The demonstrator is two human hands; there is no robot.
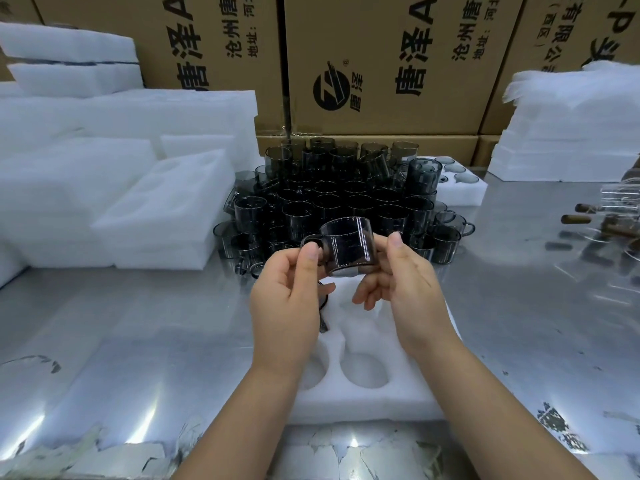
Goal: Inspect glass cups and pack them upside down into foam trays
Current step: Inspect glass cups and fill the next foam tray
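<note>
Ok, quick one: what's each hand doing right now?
Left hand: pinching the handle of the glass cup.
Right hand: gripping the opposite side of the same cup, thumb on its wall.

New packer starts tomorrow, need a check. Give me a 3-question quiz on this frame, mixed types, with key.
1. True or false: the smoky grey glass cup already sits in the white foam tray.
2. Which part of that cup does the left hand pinch? A) rim B) handle C) base
3. Fill in: the big brown boxes behind the pile of grey cups are made of ____.
Key: 1 false, it is held above the tray; 2 B; 3 cardboard.
</note>
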